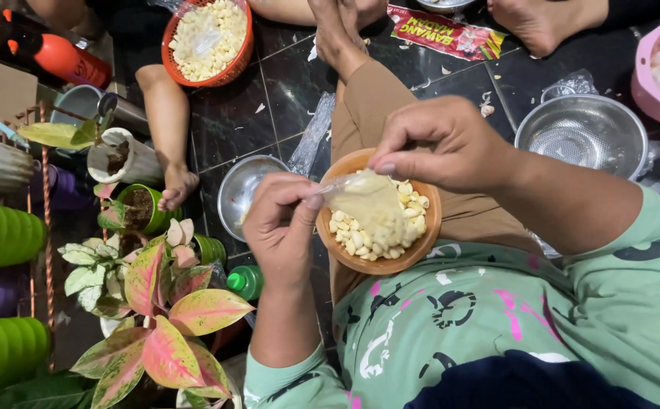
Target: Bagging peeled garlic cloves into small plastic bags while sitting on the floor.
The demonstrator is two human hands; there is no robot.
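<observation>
A clear plastic bag filled with peeled garlic cloves hangs over a brown-orange bowl that rests on my lap. More peeled cloves lie in the bowl beside the bag. My left hand pinches the bag's top at its left edge. From above right, my right hand grips the same top edge. Both hands are over the bowl's rim, and the bag's mouth is hidden between the fingers.
On the dark tiled floor are an orange basket of cloves, a small metal bowl, a metal colander, a pink bowl and a red packet. Other people's feet are nearby. Potted plants crowd the left.
</observation>
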